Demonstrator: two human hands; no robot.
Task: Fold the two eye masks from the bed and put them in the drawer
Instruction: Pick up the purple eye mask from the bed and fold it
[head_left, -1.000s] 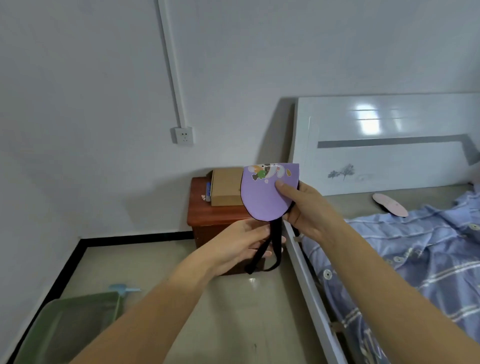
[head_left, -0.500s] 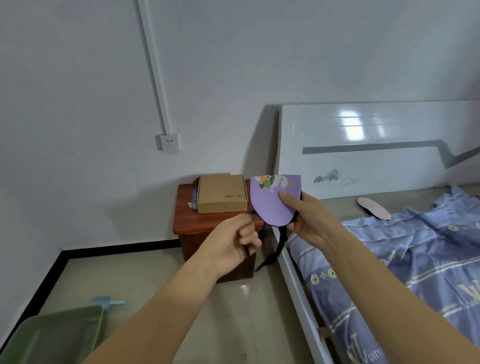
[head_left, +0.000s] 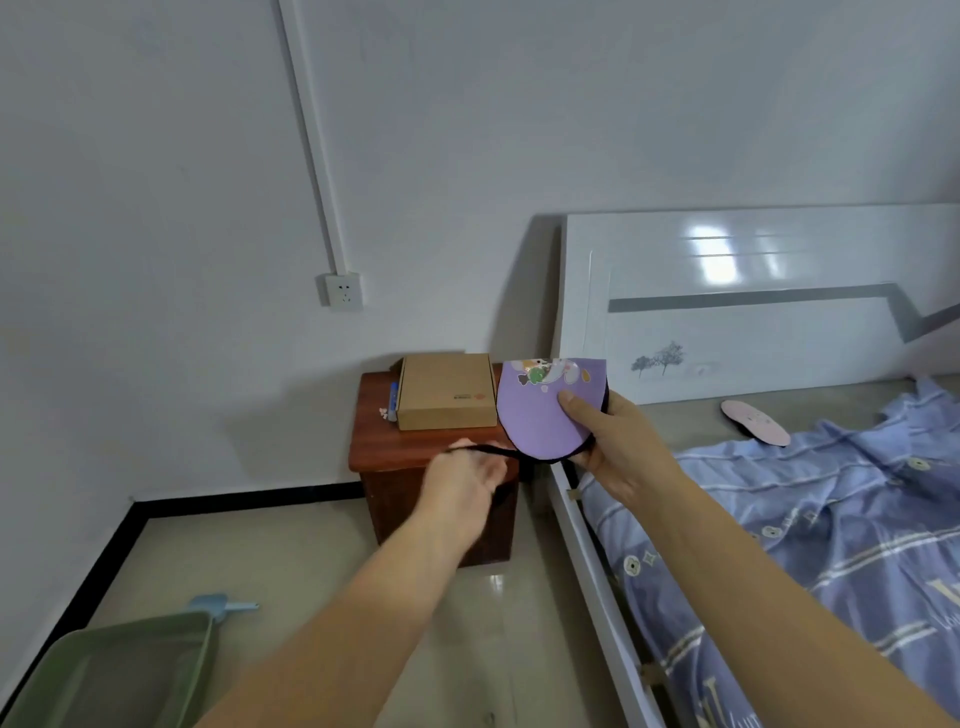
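A bed (head_left: 597, 582) with a blue sheet (head_left: 831, 525) stands beside a wooden nightstand (head_left: 395, 457) bearing a cardboard box (head_left: 447, 389). The right hand (head_left: 618, 447) pinches a folded purple eye mask (head_left: 545, 410), thumb on its front, above the nightstand's edge. The left hand (head_left: 462, 488), blurred, closes on its black strap (head_left: 493, 451). A pink eye mask (head_left: 756, 422) lies on the bed.

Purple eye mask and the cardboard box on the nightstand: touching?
Cannot tell. In the head view the right hand holds the purple eye mask up, and its edge overlaps the cardboard box in the image, so no gap or contact shows.
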